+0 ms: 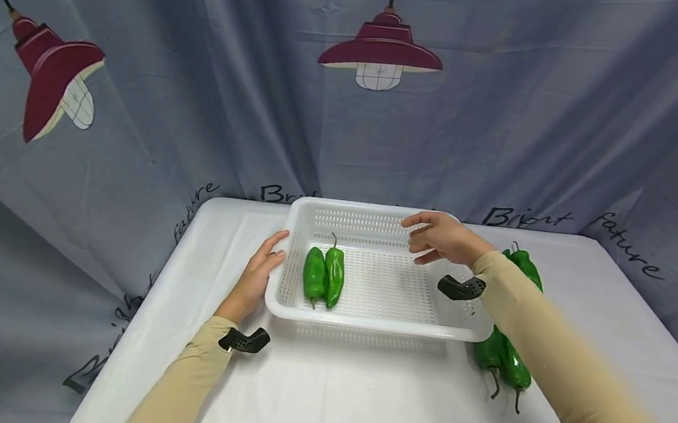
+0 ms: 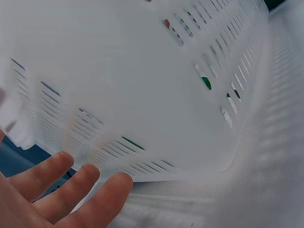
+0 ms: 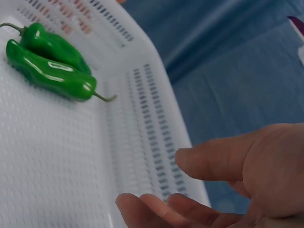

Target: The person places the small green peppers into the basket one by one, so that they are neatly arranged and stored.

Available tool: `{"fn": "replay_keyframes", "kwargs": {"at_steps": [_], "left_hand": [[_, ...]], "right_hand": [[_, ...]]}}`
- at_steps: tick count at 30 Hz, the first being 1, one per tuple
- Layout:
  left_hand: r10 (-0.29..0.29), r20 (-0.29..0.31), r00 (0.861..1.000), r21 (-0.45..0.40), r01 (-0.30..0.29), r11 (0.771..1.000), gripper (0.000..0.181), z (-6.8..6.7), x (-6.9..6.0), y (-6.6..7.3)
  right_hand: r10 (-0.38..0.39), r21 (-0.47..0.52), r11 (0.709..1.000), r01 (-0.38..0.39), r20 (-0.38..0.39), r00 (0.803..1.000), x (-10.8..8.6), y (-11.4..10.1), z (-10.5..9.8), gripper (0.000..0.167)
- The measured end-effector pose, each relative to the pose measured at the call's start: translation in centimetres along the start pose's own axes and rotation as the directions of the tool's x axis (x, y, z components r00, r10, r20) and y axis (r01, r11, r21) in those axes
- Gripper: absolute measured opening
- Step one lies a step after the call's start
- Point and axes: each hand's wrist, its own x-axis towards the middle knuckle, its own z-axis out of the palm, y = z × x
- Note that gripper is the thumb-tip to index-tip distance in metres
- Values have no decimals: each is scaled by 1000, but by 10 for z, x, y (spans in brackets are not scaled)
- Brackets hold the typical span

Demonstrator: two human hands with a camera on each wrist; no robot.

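Left hand (image 1: 251,279) at mid-frame basket (image 1: 365,323), right hand (image 1: 449,239) over it, fingers apart on both; I'd brace the basket tbh.

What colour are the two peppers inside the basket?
The two peppers are shiny green; the right wrist view shows it best.

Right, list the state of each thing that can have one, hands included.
Basket: upright, uncovered.
Two peppers inside: lying side by side.
Peppers outside: lying on the table, partly hidden by the right sleeve.
Left hand: fingers extended, at basket's left rim.
Right hand: empty, over the basket, thumb and fingers apart.
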Motion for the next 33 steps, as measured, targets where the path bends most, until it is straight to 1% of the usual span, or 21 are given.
{"fn": "replay_keyframes", "kwargs": {"at_steps": [7,10,15,18,22,28,31,33], "left_hand": [[-1,2,1000,-3,1,1000,51,-2,-2,0],[-1,2,1000,-9,1,1000,51,-2,-2,0],[2,13,1000,-22,-1,1000,51,-2,-1,-2],[3,15,1000,-21,-3,1000,51,-1,-1,-1],[6,13,1000,-15,-6,1000,51,-1,-2,1],[3,11,1000,-26,-2,1000,51,0,-1,2],[-1,13,1000,-23,1,1000,51,0,-1,2],[-2,15,1000,-22,2,1000,51,0,-1,1]], "right_hand": [[-10,-35,999,7,-69,998,-31,11,-35,61],[-21,-43,999,17,-83,996,-44,19,-48,62],[-15,-47,999,9,-123,992,-69,38,-70,65],[-2,-68,998,-8,-150,989,-84,53,-81,67],[6,-89,996,-21,-165,986,-98,76,-89,67],[4,-45,999,-12,-185,983,-117,114,-95,63],[17,-15,1000,-21,-192,981,-123,131,-96,58],[31,5,1000,-30,-192,981,-126,141,-96,50]]}}
